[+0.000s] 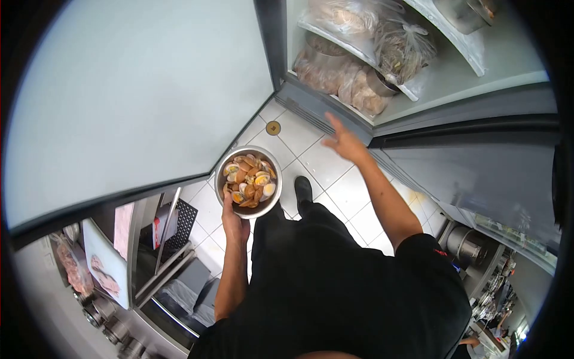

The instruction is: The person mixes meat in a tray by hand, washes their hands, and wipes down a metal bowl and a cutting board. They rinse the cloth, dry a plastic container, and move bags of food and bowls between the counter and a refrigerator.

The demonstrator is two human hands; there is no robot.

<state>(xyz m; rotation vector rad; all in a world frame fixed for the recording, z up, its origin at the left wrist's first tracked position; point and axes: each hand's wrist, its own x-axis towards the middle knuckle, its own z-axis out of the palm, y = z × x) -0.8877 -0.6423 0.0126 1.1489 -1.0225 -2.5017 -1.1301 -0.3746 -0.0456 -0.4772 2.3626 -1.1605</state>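
My left hand (234,218) grips the near left rim of a round metal bowl (264,210). Brown-shelled clams (251,182) fill it, some gaping with orange and whitish flesh showing. The bowl is level above the tiled floor. Out to the right, my right hand (345,142) is empty, its fingers spread and slightly blurred. It is nearest the lower front edge of an open refrigerator cabinet (353,113). Inside, clear plastic bags of food (406,51) and metal containers (382,84) sit on the shelves.
A large open door (149,96) stands close to the bowl on the left. Grey cabinet front (478,185) is at right. Lower left, a white cutting board (104,257) bears pieces of meat. A round brass-coloured disc (273,128) is in the floor. Another person's arm (470,341) shows at lower right.
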